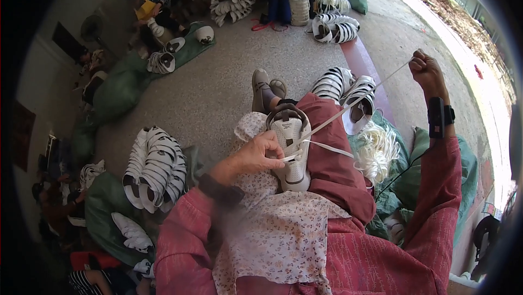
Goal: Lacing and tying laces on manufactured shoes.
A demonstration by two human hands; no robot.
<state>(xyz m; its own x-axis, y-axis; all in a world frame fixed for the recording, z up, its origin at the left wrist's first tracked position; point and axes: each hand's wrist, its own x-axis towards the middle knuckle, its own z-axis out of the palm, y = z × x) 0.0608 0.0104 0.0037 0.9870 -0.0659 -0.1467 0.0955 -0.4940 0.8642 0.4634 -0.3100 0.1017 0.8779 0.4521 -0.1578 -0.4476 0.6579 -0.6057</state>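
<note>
- Shoe rests on my lap, toe toward me.
- My raised right hand clenches white lace, stretched taut from the shoe.
- My left hand pinches white lace over the shoe's front.

Pale mesh shoe on the lap, toe nearest, 1 white lace strand taut

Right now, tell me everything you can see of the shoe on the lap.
The shoe is off-white, with a textured, fabric-like upper and a darker, brownish collar. It lies lengthwise on the person's lap, rounded toe toward the body, opening facing away. A flat white lace runs from its middle, taut, to the raised right hand; the left hand is at its left side, fingers over the front. Its underside is hidden.
</note>
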